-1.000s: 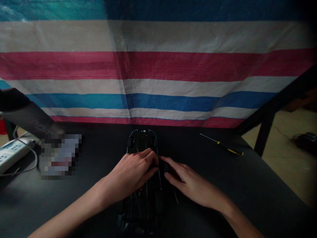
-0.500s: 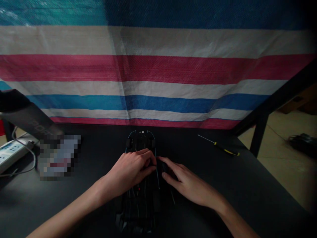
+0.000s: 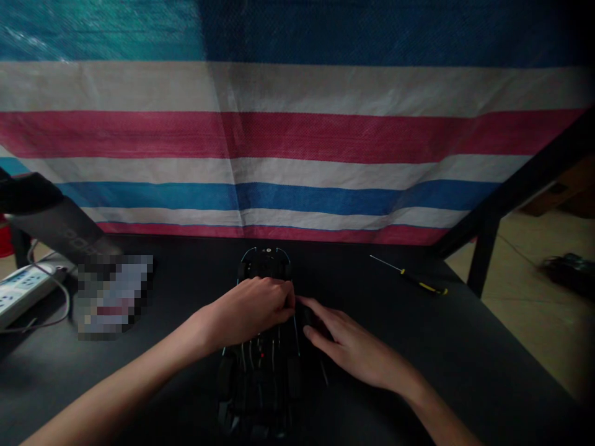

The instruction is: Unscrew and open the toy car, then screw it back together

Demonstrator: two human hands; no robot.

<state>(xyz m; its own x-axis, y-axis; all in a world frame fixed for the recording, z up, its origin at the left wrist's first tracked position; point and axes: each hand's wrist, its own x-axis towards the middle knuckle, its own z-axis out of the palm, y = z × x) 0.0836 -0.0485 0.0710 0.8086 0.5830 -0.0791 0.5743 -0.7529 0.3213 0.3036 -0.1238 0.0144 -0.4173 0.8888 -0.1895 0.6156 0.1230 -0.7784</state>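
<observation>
A dark toy car (image 3: 263, 384) lies upside down on the black table, its underside and wheels facing up and its thin blue edges showing. My left hand (image 3: 258, 303) reaches across the middle of the car. Its fingers are bent and pinched together at the car's right edge; whatever is between them is hidden. Close beside that edge, my right hand (image 3: 334, 331) is closed around the dark handle of a screwdriver (image 3: 324, 371). The thin metal shaft points back toward me, below the hand.
A second screwdriver (image 3: 421, 285), black and yellow, lies on the table (image 3: 372, 279) at right. At left are a power strip (image 3: 28, 288) with a cable, a grey bottle-like object (image 3: 74, 226) and a blurred-out item (image 3: 118, 297). A striped tarp (image 3: 297, 136) hangs behind.
My left hand has shifted slightly, with the wrist turned and the fingers curled closer at the car's edge, uncovering more of the underside. The right hand stays nearly still.
</observation>
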